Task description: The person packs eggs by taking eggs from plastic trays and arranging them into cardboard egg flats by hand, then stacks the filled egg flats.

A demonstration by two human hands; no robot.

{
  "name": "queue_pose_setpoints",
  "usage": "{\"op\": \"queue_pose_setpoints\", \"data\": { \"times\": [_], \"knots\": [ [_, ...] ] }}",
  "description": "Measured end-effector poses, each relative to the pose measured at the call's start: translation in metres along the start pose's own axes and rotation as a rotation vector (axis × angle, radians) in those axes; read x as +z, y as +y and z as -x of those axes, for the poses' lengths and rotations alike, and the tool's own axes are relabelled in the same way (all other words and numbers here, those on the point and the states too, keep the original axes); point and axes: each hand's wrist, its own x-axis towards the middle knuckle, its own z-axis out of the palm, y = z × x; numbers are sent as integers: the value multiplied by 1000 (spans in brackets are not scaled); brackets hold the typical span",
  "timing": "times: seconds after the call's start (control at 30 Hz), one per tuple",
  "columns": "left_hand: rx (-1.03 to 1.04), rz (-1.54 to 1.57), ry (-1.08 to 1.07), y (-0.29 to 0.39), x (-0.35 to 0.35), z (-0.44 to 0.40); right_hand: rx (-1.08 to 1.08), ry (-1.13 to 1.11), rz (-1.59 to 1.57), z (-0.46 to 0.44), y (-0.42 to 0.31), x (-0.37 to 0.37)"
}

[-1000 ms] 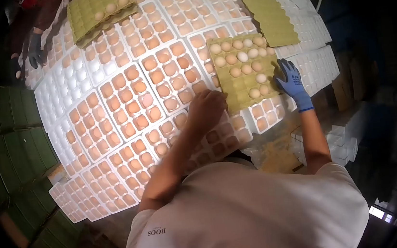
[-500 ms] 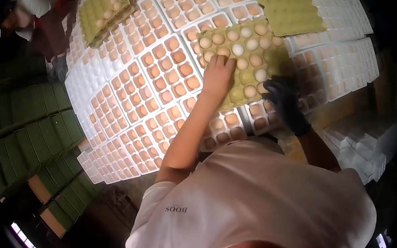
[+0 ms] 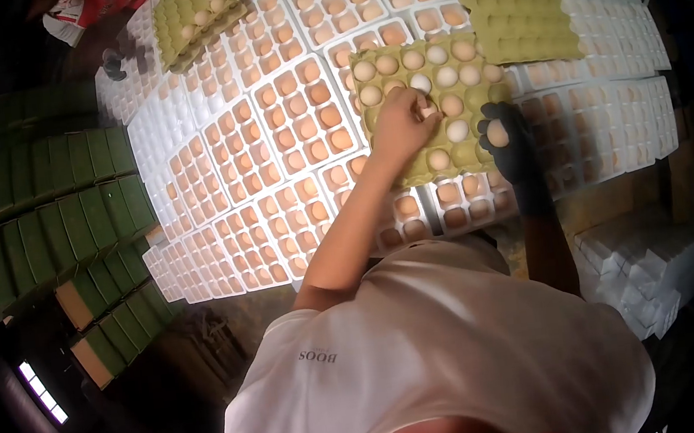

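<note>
A yellow-green egg tray (image 3: pixel 463 84) with eggs in part of its cups lies before me on top of the white packs. My bare left hand (image 3: pixel 405 123) reaches over its left half, thumb and fingers closed around a pale egg (image 3: pixel 428 111) at cup level. At the tray's right edge, my right hand (image 3: pixel 510 151) wears a dark glove. Its curled fingers hold a light brown egg (image 3: pixel 497 133) against the palm. A white egg (image 3: pixel 456 130) sits in a cup between my hands.
White compartment packs of brown eggs (image 3: pixel 302 111) cover the table. An upturned tray (image 3: pixel 509 9) lies at upper right. Another tray (image 3: pixel 179 23) with eggs stands near a co-worker's gloved hand (image 3: pixel 113 65). Green cartons (image 3: pixel 70 237) are stacked left; white packs (image 3: pixel 636 271) lie low right.
My right hand has lifted an egg from the tray's near right part and moved up and right. My left hand has shifted right onto another egg. The co-worker has moved.
</note>
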Motion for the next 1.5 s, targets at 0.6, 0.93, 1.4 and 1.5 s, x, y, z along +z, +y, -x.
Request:
{"op": "queue_pose_setpoints", "data": {
  "times": [0.6,0.93,1.4,1.5],
  "knots": [
    [-198,571,-168,-7,-9,3,47,22,-254,-8,-1,2],
    [173,-23,-175,16,-12,44,-117,-219,-339,-25,-10,-16],
    [468,-530,-291,-17,28,45,-521,-230,1100,-44,-51,26],
    [491,-441,-209,-22,31,44,-534,-205,1031,-50,-35,28]
  ]
}}
